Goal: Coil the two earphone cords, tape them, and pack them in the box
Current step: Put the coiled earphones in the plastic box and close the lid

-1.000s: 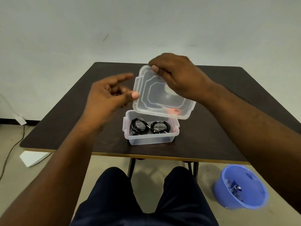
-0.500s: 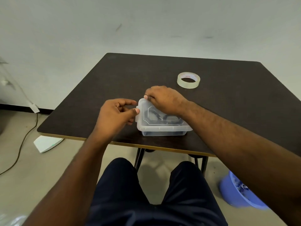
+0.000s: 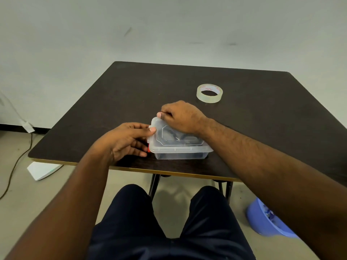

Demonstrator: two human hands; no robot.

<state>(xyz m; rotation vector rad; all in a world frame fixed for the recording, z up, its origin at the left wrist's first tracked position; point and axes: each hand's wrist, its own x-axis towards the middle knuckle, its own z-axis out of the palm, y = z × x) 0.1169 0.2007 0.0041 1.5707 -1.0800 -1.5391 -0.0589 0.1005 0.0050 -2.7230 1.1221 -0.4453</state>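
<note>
Box (image 3: 180, 155) sitting by near edge of worktop (image 3: 131, 94), long axis running left-right, lid (image 3: 159, 136) lying on top; dark cords (image 3: 185, 142) showing dimly inside; left hand (image 3: 127, 141) pinching box's left end, thumb pressing lid rim, fingers by red latch (image 3: 149, 149); right hand (image 3: 183, 117) pinching lid's far-left corner; left hand lying nearer latch.

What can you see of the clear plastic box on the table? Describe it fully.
The box is a clear plastic tub with a red latch at its left end. Its lid lies on top. Dark cords show dimly through it. It stands near the front edge of the table. The left hand grips its left end; the right hand pinches the lid's far corner.
</note>
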